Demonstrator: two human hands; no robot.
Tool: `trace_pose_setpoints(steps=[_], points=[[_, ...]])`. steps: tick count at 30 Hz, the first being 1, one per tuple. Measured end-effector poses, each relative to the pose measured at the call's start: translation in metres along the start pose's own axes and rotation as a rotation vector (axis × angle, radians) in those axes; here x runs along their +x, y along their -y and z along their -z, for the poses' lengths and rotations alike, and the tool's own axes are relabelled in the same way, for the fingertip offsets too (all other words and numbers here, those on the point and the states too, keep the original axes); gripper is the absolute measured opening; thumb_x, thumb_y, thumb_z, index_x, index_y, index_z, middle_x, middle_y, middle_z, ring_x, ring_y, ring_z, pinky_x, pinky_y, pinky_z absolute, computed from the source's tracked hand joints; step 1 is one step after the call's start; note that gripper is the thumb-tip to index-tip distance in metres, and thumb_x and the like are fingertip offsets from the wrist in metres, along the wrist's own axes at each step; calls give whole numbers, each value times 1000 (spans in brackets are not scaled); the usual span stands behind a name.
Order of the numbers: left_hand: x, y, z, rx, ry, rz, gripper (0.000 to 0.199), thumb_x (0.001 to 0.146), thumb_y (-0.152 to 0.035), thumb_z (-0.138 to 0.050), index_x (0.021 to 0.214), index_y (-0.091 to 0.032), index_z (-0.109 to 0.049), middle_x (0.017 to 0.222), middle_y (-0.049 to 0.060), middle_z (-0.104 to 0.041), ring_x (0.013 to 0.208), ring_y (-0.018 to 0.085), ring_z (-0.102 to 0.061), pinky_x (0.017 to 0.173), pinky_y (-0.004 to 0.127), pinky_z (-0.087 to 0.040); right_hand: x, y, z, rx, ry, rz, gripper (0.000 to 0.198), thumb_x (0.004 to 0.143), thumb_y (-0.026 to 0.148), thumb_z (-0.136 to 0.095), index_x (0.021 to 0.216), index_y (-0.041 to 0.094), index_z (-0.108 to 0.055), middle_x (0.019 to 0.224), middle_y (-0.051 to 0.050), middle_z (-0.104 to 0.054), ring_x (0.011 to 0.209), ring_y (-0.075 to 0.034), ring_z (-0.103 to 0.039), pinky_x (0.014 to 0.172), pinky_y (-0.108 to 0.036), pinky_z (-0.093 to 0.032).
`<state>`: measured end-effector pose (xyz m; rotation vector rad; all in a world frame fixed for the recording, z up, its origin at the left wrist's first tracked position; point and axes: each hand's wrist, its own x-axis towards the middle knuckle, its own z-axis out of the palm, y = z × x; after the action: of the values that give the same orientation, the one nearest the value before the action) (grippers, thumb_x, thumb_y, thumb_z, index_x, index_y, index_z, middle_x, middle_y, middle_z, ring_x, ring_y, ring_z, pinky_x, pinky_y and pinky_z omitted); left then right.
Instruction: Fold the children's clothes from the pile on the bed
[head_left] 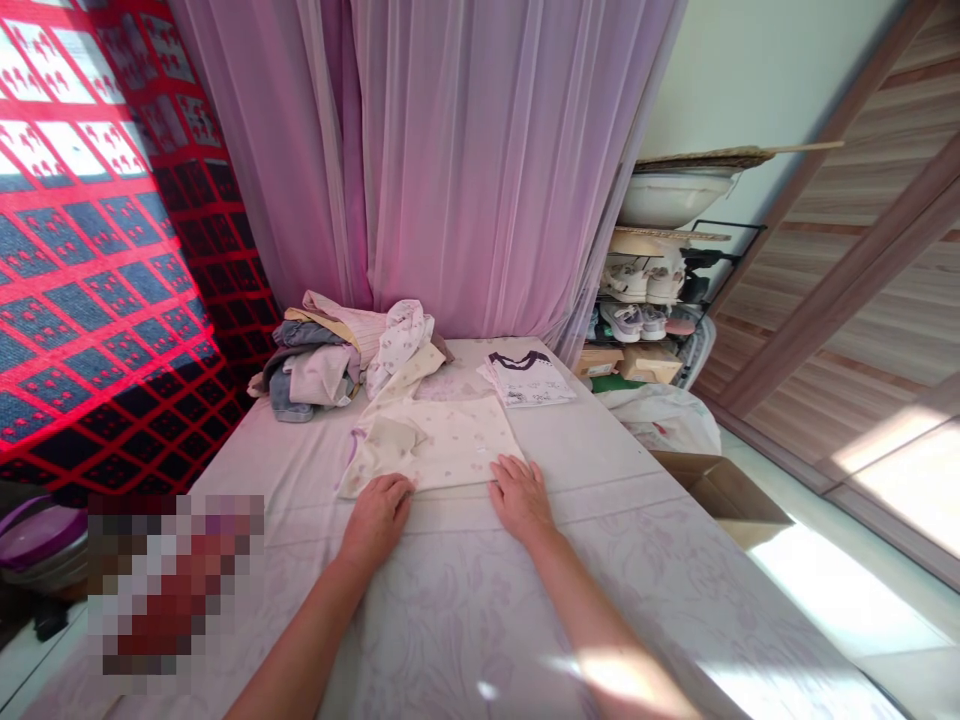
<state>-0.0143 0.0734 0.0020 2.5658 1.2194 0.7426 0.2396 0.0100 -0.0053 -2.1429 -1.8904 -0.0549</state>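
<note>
A cream child's top with small spots (457, 440) lies spread on the bed, one sleeve stretched toward the clothes pile and the other folded across its front. At its near left corner, my left hand (381, 512) rests on the fabric, fingers slightly bent and holding nothing. My right hand (519, 494) lies on the near right corner with its fingers spread flat. Beyond the top, to the right, sits a folded white shirt with a dark collar (529, 380).
A heap of rumpled clothes (319, 360) is at the bed's far left. Pink curtains (480, 180) hang behind the pale bed sheet (465, 620). On the right stand a shoe rack (637, 285) and an open cardboard box (720, 490). A blurred patch covers the lower left.
</note>
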Motion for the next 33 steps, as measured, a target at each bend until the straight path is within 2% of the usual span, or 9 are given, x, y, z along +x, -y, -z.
trace_pose_setpoints(steps=[4, 7, 10, 11, 15, 19, 26, 30, 33], points=[[-2, -1, 0, -2, -12, -9, 20, 86, -19, -46, 84, -21, -66, 102, 9, -67, 97, 22, -60, 89, 38, -47, 0, 1, -2, 5, -22, -6, 37, 93, 26, -42, 124, 25, -60, 138, -7, -54, 130, -23, -42, 112, -47, -20], [-5, 0, -2, 4, -22, 6, 22, 84, -17, -48, 96, -20, -66, 106, 9, -67, 100, 23, -59, 90, 39, -47, -3, 9, -2, 35, -36, -4, 36, 92, 23, -43, 123, 27, -61, 136, -6, -56, 129, -22, -43, 112, -49, -17], [-6, 2, -5, 12, -30, 28, 28, 84, -17, -50, 107, -20, -65, 110, 9, -66, 104, 24, -58, 93, 40, -45, -6, 27, -1, 100, -69, 88, 33, 92, 22, -46, 118, 30, -63, 133, -3, -58, 127, -22, -44, 113, -50, -11], [-5, 3, -5, 19, -26, 35, 27, 84, -17, -51, 107, -19, -65, 110, 9, -67, 104, 24, -58, 93, 40, -45, -6, 35, 0, 123, -76, 128, 31, 92, 23, -47, 116, 31, -65, 131, -3, -60, 125, -21, -45, 112, -48, -12], [7, 2, -1, 77, 45, 69, 20, 84, -19, -55, 98, -19, -69, 100, 8, -68, 96, 23, -60, 88, 37, -45, 3, 67, 1, 172, -34, 239, 23, 91, 26, -53, 108, 30, -67, 117, -2, -65, 109, -19, -52, 100, -38, -31], [18, 1, 7, 155, 112, 86, 18, 88, -25, -53, 90, -21, -70, 93, 7, -69, 89, 23, -61, 79, 35, -44, 19, 87, -3, 166, 23, 250, 16, 89, 28, -57, 100, 29, -69, 105, -1, -66, 101, -19, -53, 90, -35, -35], [9, 0, 8, 162, 54, 24, 23, 90, -29, -47, 85, -21, -68, 90, 7, -68, 88, 23, -61, 76, 35, -43, 18, 87, -10, 218, -7, 256, 18, 92, 30, -52, 95, 27, -69, 103, -1, -65, 99, -17, -52, 85, -31, -36], [10, -2, 12, 178, 83, 29, 24, 89, -29, -47, 83, -21, -68, 86, 6, -67, 85, 22, -61, 76, 35, -44, 13, 86, -7, 237, -7, 264, 18, 91, 28, -52, 94, 27, -70, 105, -1, -65, 100, -17, -52, 87, -31, -37], [11, 2, 8, 212, 99, 5, 25, 90, -32, -48, 100, -23, -69, 98, 8, -69, 93, 24, -61, 84, 37, -45, 11, 87, -6, 246, -2, 276, 20, 91, 31, -51, 100, 27, -69, 115, -2, -63, 108, -18, -50, 94, -34, -35]])
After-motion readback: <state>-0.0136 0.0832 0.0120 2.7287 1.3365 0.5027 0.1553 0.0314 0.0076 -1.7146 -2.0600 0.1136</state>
